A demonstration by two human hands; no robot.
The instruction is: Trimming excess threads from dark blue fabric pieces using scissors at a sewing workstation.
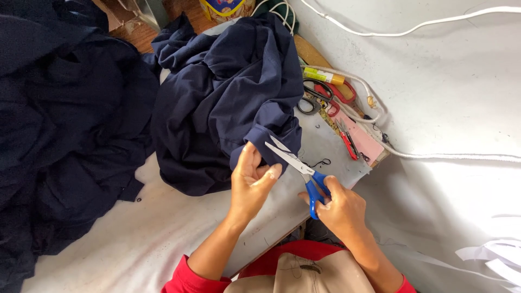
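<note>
Scissors — three pairs, two hands

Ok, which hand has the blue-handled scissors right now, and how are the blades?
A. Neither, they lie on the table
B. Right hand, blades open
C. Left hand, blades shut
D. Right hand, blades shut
B: the right hand grips the blue-handled scissors, blades parted beside the navy cloth, while the left hand is at the cloth's edge.

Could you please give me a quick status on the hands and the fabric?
Left hand pinching edge of navy garment. Right hand gripping blue-handled scissors, blades open at that edge. Spare scissors lie beyond, apart.
</note>
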